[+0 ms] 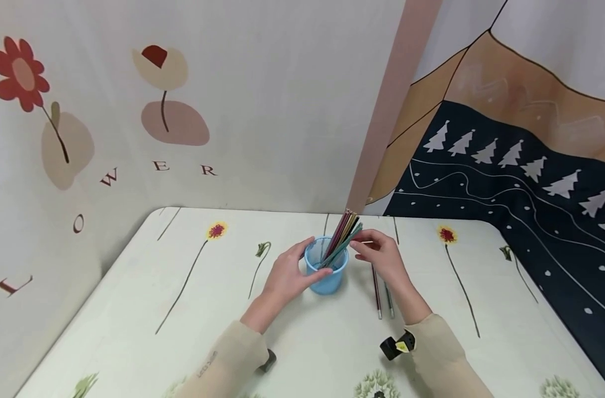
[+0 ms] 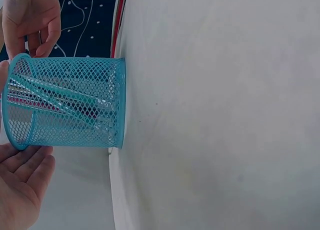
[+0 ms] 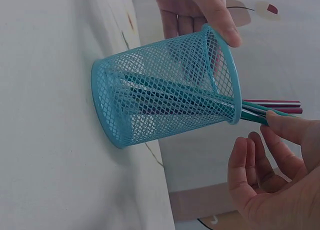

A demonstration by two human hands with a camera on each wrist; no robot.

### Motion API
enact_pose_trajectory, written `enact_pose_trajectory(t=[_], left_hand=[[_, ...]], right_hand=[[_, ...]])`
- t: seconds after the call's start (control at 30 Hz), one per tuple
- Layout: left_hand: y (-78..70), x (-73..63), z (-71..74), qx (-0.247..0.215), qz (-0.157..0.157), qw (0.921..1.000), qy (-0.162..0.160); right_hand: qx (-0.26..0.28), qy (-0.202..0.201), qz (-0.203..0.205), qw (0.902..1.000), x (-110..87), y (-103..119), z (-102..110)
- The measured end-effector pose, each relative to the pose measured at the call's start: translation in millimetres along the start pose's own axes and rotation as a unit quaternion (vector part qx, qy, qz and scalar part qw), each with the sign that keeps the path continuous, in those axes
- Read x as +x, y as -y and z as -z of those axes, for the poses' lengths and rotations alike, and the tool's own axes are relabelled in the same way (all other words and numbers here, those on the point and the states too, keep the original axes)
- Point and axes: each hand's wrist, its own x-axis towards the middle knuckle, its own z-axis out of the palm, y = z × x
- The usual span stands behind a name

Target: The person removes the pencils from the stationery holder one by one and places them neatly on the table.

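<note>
A light blue mesh pen cup (image 1: 326, 285) stands upright on the table in the head view. Several pencils (image 1: 339, 235), dark red, gold, black and green, lean in it with their upper ends above the rim. My left hand (image 1: 291, 272) holds the cup near its rim, thumb on the near side and fingers on the far left. With thumb and index finger, my right hand (image 1: 383, 257) pinches a green pencil (image 3: 256, 118) just above the rim. Through the mesh, the lower parts of the pencils (image 2: 65, 97) show in the left wrist view.
A dark red pencil (image 1: 376, 293) and a green pencil (image 1: 389, 301) lie on the table, right of the cup under my right hand. The white flowered tablecloth (image 1: 203, 337) reaches back to a printed wall curtain (image 1: 282, 110). A dark tree-patterned cloth (image 1: 481, 182) hangs at the right.
</note>
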Motion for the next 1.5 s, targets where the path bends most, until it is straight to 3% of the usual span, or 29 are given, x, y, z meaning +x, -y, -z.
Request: enact_pose_trajectory(t=[0.33,0.83,1.0,1.27,1.37,1.5], left_hand=[[-1.0,-5.1,-1.9,-0.007,0.014,0.9999,0.004],[-1.1,0.6,0.5,0.004,-0.004,0.9999,-0.011],[0.1,-1.1,-1.5,0.004,-0.006,0.9999,-0.008],[-0.2,-0.6,-2.4,0.004,-0.008,0.9999,-0.009],[-0.3,-1.1,-2.1,0.001,-0.006,0.9999,-0.008],[0.6,-2.7,-3.4,0.001,-0.005,0.9999,-0.010]], right_hand=[[0.022,-0.025,-0.003,0.9994,-2.8,-1,-1],[0.078,-0.079,0.025,0.9934,-2.8,13,25],[0.118,-0.100,0.031,0.9874,-5.7,16,36],[0.225,-0.135,0.027,0.9646,-3.3,21,60],[0.229,-0.141,0.025,0.9628,-4.1,19,69],[0.213,-0.132,0.014,0.9680,-6.0,13,81]])
